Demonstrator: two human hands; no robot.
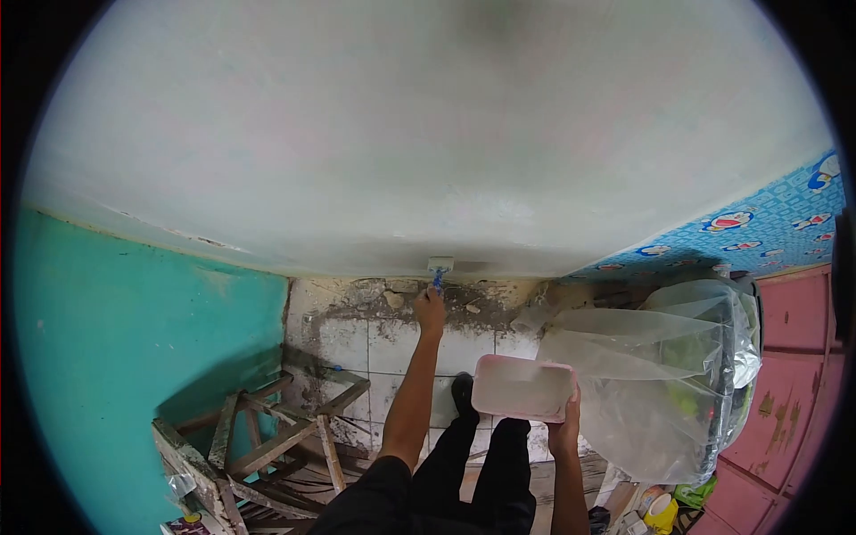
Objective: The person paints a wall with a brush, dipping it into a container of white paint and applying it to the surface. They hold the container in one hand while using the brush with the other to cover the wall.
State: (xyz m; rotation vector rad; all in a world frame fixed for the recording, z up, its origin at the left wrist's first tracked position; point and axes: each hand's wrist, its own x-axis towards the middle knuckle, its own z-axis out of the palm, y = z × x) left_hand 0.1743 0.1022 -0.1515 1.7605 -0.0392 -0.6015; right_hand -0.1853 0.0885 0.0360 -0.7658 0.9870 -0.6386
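My left hand (430, 312) is closed around the blue handle of a paintbrush (440, 265). Its pale bristles press against the bottom of the whitish wall (401, 160), just above the floor. Darker, damp-looking patches spread along the wall beside the brush. In my right hand (563, 431) is a pink rectangular plastic tub (482, 383), gripped at its right side. Whitish liquid shows inside the tub, which is held above my legs.
A worn wooden trestle (267, 446) stands at left by the green wall (134, 339). Clear plastic sheeting (615, 383) covers bulky things at right, near pink panels (789, 401). Rubble (394, 300) lies along the wall's foot on the white-tiled floor (392, 343).
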